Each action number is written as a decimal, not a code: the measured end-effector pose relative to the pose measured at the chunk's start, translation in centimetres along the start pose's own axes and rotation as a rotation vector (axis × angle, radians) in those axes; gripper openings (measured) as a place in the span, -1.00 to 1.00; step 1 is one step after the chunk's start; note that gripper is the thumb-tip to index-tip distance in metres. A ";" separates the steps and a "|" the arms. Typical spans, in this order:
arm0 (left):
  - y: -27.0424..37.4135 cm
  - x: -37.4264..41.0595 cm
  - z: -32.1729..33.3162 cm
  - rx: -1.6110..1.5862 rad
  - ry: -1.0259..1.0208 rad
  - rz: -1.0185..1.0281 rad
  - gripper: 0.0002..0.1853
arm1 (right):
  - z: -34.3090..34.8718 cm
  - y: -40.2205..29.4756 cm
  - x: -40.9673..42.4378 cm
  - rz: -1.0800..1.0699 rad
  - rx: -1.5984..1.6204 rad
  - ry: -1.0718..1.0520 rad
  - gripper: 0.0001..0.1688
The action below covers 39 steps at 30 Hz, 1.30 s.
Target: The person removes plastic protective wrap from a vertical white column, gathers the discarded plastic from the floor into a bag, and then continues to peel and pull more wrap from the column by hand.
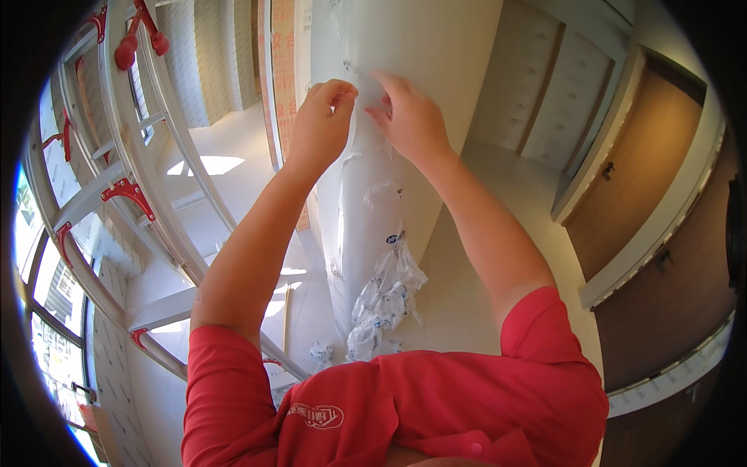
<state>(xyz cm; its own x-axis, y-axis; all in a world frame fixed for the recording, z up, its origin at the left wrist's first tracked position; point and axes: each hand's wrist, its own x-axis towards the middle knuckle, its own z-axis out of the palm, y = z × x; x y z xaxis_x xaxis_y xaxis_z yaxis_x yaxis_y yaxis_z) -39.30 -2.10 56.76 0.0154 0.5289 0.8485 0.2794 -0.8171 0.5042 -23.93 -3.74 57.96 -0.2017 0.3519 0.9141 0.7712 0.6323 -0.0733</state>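
A tall white panel or column (408, 35) stands right in front of me, with clear plastic film on its near edge. My left hand (328, 125) is raised at the left side of that edge, thumb and forefinger pinched together; whether film is between them is too small to tell. My right hand (411, 117) is at the same height on the other side, fingers half curled and apart, close to the surface, slightly blurred. Crumpled clear plastic film (385, 298) with blue print hangs down low along the column and bunches near its foot.
An aluminium stepladder (157, 309) with red fittings stands close on my left. Behind it are windows (58, 292) and film-covered walls. Brown doors (642, 157) line the right side. A thin strip (287, 318) and more crumpled film (323, 353) lie on the pale floor.
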 end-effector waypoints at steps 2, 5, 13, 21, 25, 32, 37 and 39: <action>0.3 -0.3 0.5 0.056 0.010 0.110 -0.86 | 0.5 -0.1 2.1 -0.163 -0.150 -0.049 -0.76; 0.6 -0.4 0.9 0.135 0.044 0.207 -0.89 | 0.3 0.9 5.0 -0.318 -0.338 -0.175 -0.85; -3.8 -3.0 2.6 0.066 0.058 -0.216 -0.51 | -1.9 1.1 8.4 -0.368 -0.225 -0.172 -0.74; -5.4 -4.6 5.6 -0.059 0.187 -0.319 -0.72 | -7.5 -2.8 8.9 -0.291 -0.218 -0.153 -0.83; -5.2 -4.3 6.1 -0.106 0.206 -0.341 -0.80 | -7.7 -2.3 8.5 -0.356 -0.319 -0.189 -0.85; -6.7 -4.4 6.1 -0.091 0.207 -0.235 -0.88 | -5.1 -3.2 7.2 -0.750 -0.496 -0.091 -0.83; -6.4 -4.3 6.0 -0.208 0.112 -0.276 -0.85 | -0.1 0.2 4.9 -1.063 -0.666 -0.245 -0.91; -6.0 -4.5 5.5 -0.261 0.085 -0.331 -0.84 | 0.9 0.8 4.5 -1.005 -0.727 -0.468 -0.91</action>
<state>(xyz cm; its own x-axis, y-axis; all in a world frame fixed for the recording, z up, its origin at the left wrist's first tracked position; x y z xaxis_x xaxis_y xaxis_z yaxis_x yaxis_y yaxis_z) -35.74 1.73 49.01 -0.1163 0.7608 0.6385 0.0031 -0.6426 0.7662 -24.73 -1.02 61.71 -0.9457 0.2472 0.2111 0.2812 0.2963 0.9127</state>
